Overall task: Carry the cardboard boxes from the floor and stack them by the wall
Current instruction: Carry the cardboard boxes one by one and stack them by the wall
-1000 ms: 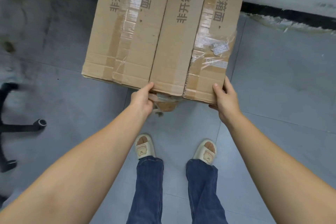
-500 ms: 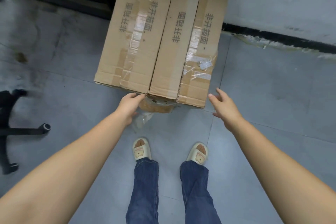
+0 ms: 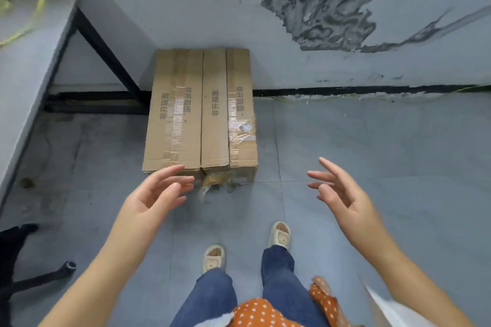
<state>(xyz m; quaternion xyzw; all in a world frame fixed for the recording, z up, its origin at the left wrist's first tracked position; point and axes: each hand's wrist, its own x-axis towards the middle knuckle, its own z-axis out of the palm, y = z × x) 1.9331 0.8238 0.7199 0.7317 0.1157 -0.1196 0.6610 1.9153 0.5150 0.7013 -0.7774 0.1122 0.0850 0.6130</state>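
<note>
Cardboard boxes, three long ones side by side, lie on the floor, long axes running away from the person, far ends at the wall. Both grips are spread and empty: left hand just off the near end, right hand further aside. Contents are unseen.

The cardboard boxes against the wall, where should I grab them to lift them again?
Take the cardboard boxes by the near short end, one hand under each front corner, coming from the person's side. The far end meets the wall and a black table leg crowds the left, so the near end is the open approach. Both hands are open and apart from it.
</note>
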